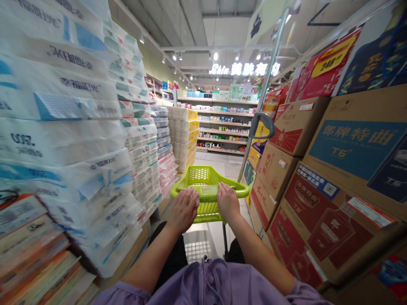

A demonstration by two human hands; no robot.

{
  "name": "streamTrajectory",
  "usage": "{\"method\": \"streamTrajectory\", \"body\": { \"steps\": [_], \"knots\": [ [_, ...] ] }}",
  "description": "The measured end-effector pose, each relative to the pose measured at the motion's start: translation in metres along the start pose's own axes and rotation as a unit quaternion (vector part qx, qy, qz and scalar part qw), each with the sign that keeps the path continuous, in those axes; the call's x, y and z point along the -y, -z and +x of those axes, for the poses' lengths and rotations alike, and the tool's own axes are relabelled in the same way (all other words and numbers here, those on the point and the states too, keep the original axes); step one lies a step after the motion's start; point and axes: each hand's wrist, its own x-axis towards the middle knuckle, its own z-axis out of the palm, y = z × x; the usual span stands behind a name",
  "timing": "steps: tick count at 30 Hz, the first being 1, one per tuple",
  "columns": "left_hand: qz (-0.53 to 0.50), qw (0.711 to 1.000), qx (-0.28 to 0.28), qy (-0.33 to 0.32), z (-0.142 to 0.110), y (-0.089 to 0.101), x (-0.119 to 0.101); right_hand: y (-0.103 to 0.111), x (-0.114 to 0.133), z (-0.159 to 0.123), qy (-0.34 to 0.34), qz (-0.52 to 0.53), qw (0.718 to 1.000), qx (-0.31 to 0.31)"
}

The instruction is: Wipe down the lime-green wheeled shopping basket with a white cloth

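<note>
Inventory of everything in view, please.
Lime-green plastic shopping basket: 1, lime green, centre, on a cart in the aisle
Curved grey pole: 1, grey, rising from the basket's far right
White plastic-wrapped tissue-roll packs: many, white with blue print, stacked left
Brown cardboard cartons with printed panels: several, brown, red and blue, stacked right
Flat printed packs: several, multicoloured, lower left
Store shelves of small packaged goods: 1 unit, white, far end of the aisle
Ceiling spotlights: several, white, overhead
Left hand: 1, on the basket's near rim
Right hand: 1, on the basket's near rim
Purple sleeved top: 1, purple, bottom centre
</note>
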Motion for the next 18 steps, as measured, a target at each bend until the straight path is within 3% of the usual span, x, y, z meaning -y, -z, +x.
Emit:
{"method": "streamTrajectory", "body": {
  "steps": [5, 10, 15, 18],
  "knots": [
    [0.014, 0.996, -0.011, 0.093, 0.007, 0.000, 0.005, -0.002, 0.001, -0.001, 0.006, 0.004, 1.000, -0.008],
    [-0.012, 0.999, 0.012, 0.031, 0.016, -0.007, -0.014, -0.004, 0.003, -0.002, 0.004, 0.004, 1.000, -0.022],
    [-0.012, 0.996, 0.038, 0.084, 0.027, -0.009, -0.019, -0.004, 0.002, -0.004, 0.019, 0.000, 0.999, -0.031],
    [-0.003, 0.999, 0.023, 0.028, 0.027, -0.008, -0.022, -0.005, 0.002, -0.005, 0.018, -0.002, 0.999, -0.037]
  ]
}}
